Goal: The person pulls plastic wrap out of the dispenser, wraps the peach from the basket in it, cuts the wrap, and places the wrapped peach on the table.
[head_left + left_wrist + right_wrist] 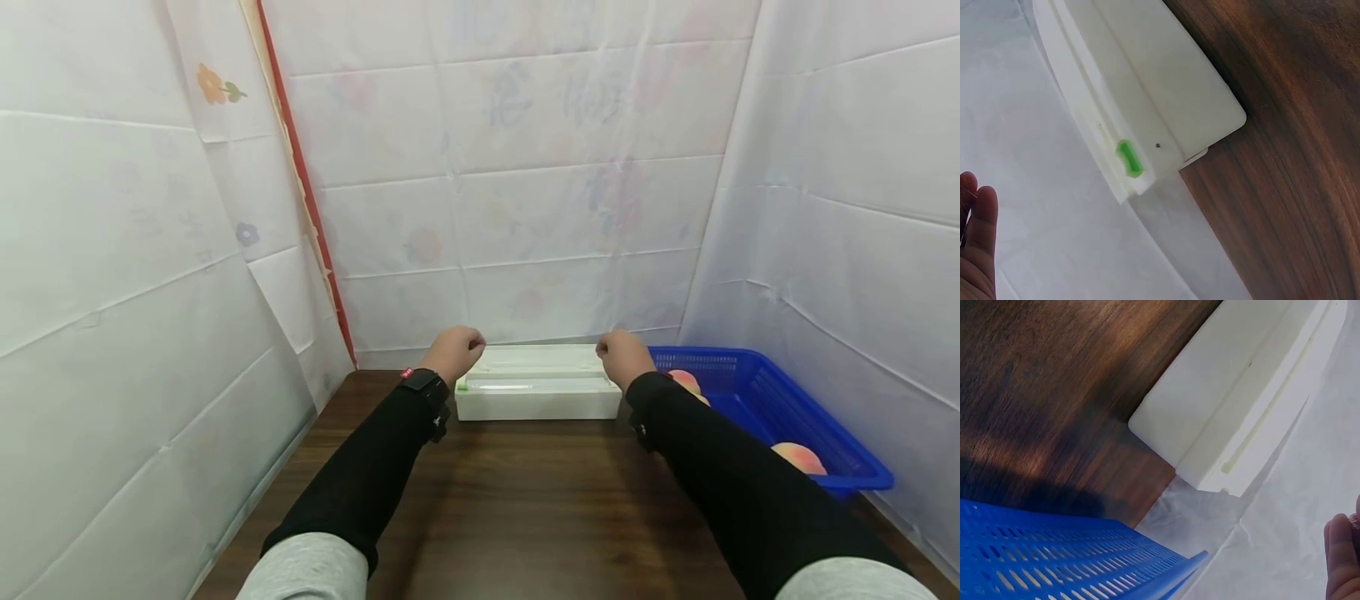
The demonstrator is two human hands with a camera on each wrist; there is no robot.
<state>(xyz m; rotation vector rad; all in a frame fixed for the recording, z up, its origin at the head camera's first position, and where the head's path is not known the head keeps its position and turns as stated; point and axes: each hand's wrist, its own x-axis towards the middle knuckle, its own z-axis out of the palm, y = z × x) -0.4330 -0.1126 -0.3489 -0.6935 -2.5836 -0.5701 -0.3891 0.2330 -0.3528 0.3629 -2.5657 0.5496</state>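
Observation:
A long white cling film dispenser (537,406) sits at the far end of the brown table, with a green slide cutter (1129,159) near its left end. My left hand (455,353) hovers over the dispenser's left end, thumb and fingers pinched together. A glint of clear plastic film (970,193) shows at those fingertips. Over the right end, my right hand (624,358) pinches in the same way, at about the same height. The film is nearly invisible between the hands. In the right wrist view only a few fingers (1340,547) appear at the edge.
A blue plastic basket (855,462) stands to the right, close to my right forearm. It holds several peaches, one peach (799,457) near its front edge. White sheeting (525,208) encloses the table at the back and both sides. Wood tabletop (540,508) lies before the dispenser.

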